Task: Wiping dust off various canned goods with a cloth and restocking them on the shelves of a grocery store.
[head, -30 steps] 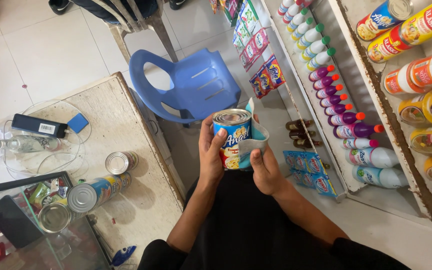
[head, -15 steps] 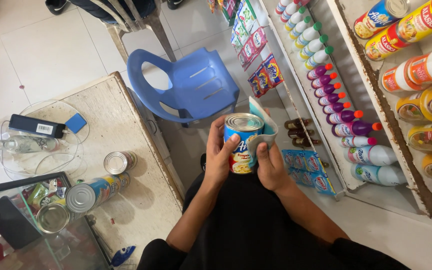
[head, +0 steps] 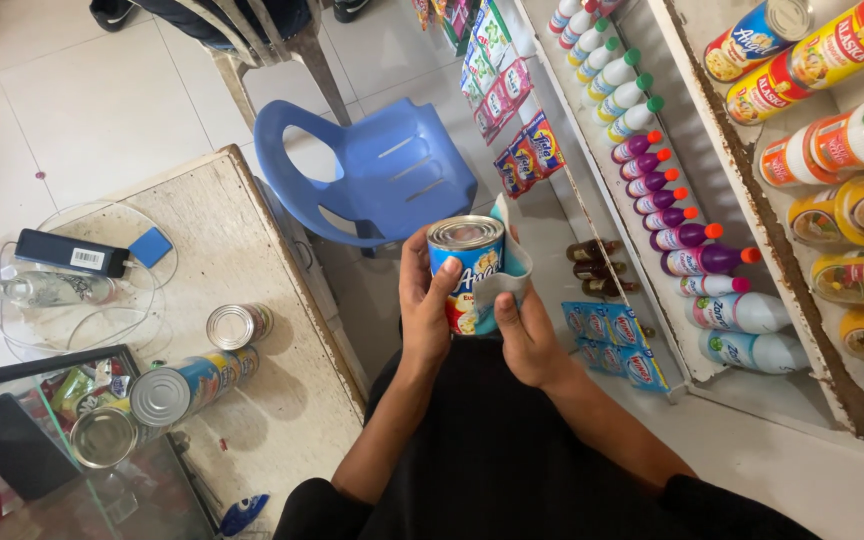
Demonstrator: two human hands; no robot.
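My left hand [head: 424,305] grips a blue-labelled tin can [head: 465,262] upright in front of my body. My right hand [head: 525,335] presses a light teal cloth [head: 508,262] against the can's right side, its thumb over the cloth. The can's silver lid faces up. Both hands sit above my dark clothing, between the counter and the shelves.
A stone-topped counter [head: 222,250] at left holds lying tin cans [head: 197,382], another small can [head: 237,326], a glass bottle [head: 37,290] and a black device [head: 72,253]. A blue plastic chair [head: 377,170] stands ahead. Shelves at right carry bottles [head: 677,215] and stacked cans [head: 837,150].
The can and both hands have shifted slightly lower and nearer my body. The cloth stays pressed on the can's right side.
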